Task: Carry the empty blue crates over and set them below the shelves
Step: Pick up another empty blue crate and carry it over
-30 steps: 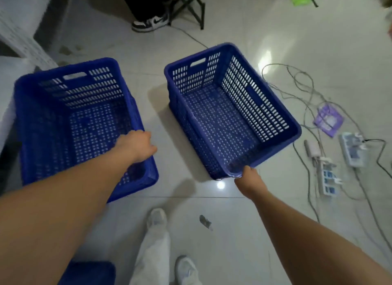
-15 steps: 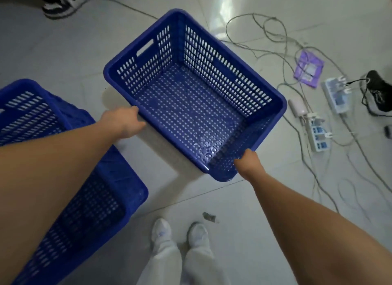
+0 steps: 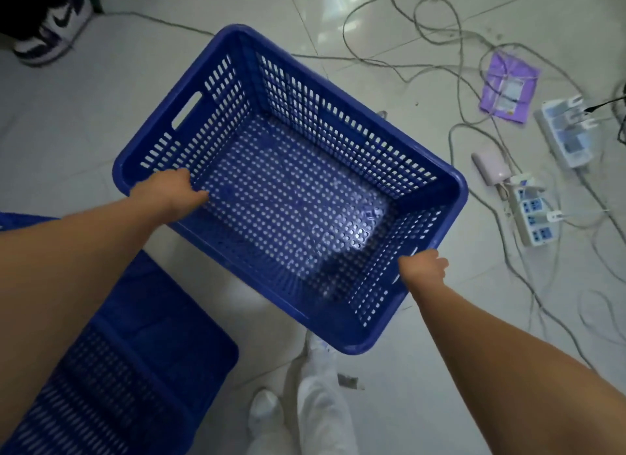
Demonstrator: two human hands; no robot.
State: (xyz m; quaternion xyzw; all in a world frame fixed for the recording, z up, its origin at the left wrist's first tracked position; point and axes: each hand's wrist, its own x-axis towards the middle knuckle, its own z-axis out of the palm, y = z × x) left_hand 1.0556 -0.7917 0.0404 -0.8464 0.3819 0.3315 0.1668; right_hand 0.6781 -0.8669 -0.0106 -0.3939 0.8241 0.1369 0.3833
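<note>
An empty blue perforated crate hangs tilted above the tiled floor, held at two sides. My left hand grips its left long rim, fingers curled over the edge. My right hand is closed on the near short end by the handle slot. A second blue crate stands on the floor at the lower left, partly hidden under my left forearm. No shelves are in view.
Tangled cables, two power strips, a purple packet and a small pink device lie on the floor to the right. Another person's sneaker is at the top left. My own white-trousered legs are below.
My left hand left the first crate and took the second crate's left rim. Both hands have raised that crate off the floor, closer to me.
</note>
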